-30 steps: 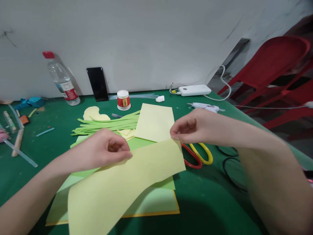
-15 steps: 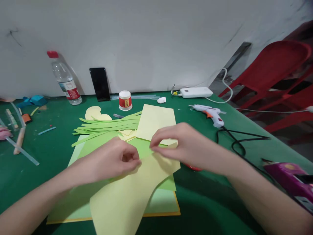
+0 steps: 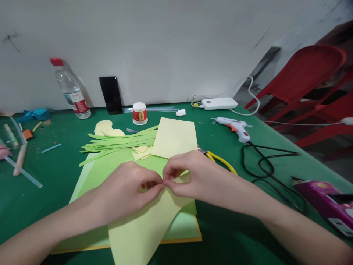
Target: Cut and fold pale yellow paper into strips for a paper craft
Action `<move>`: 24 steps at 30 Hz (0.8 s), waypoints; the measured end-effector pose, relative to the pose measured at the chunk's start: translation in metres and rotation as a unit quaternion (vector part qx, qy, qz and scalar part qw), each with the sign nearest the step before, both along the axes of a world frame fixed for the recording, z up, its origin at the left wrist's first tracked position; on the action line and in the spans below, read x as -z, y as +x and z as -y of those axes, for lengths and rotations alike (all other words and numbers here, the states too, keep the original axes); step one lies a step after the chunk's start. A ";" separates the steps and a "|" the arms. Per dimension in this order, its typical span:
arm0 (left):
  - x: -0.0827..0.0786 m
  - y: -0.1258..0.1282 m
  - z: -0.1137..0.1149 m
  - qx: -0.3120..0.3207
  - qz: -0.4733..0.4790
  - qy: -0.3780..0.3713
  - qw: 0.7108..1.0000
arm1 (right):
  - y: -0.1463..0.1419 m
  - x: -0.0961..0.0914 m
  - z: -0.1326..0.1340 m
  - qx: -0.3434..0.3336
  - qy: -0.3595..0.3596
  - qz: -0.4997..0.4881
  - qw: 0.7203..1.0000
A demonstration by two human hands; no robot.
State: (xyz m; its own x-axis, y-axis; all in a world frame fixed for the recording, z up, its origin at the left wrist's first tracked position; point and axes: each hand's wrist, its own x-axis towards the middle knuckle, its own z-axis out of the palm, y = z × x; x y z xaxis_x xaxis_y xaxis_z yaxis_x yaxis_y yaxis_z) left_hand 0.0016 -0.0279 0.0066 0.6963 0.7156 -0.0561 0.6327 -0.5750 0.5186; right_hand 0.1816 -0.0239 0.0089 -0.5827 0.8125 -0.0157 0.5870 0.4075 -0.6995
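Both my hands meet above the middle of the green table [image 3: 226,235]. My left hand [image 3: 129,193] and my right hand [image 3: 190,175] each pinch a top corner of a pale yellow paper sheet [image 3: 143,228], with the two corners brought together so the sheet curls and hangs toward me. Under it lies a stack of light green and yellow sheets [image 3: 182,226]. Behind my hands lie another yellow sheet [image 3: 175,138] and a bundle of green paper strips [image 3: 121,141].
Yellow-handled scissors [image 3: 220,160] lie right of my right hand. A glue gun [image 3: 234,127] with a black cord [image 3: 264,162], a power bank [image 3: 219,103], a purple object [image 3: 328,206], a small cup [image 3: 139,113], a phone [image 3: 111,95] and a water bottle [image 3: 70,90] stand around. Red chairs [image 3: 309,81] are at right.
My right hand moved left with its corner of the yellow sheet until it met my left hand. The sheet went from spread wide to curled.
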 end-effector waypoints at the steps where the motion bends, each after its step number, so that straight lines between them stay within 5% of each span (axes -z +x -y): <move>1: 0.000 0.000 0.001 0.001 -0.002 0.019 1.000 | 0.000 0.001 0.000 0.000 0.001 0.003 1.000; 10: -0.023 -0.021 -0.006 -0.031 -0.007 0.102 0.994 | 0.030 -0.015 -0.020 0.060 -0.003 0.016 0.998; 16: -0.022 -0.026 -0.011 -0.065 -0.001 0.164 0.984 | 0.054 -0.021 -0.034 0.139 0.004 0.059 0.989; 21: -0.018 -0.021 -0.012 -0.071 -0.002 0.174 0.982 | 0.060 -0.025 -0.033 0.246 0.151 0.129 0.949; 24: -0.016 -0.019 -0.013 -0.054 -0.004 0.168 0.984 | 0.047 -0.023 -0.026 0.207 0.238 0.047 0.948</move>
State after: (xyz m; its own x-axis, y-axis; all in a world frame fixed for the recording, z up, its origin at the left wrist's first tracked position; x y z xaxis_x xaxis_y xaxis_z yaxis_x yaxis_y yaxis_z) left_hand -0.0178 -0.0152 0.0224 0.6156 0.7647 0.1906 0.7031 -0.6422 0.3055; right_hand 0.2283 0.0019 0.0318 -0.2276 0.8992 0.3738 0.8162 0.3855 -0.4303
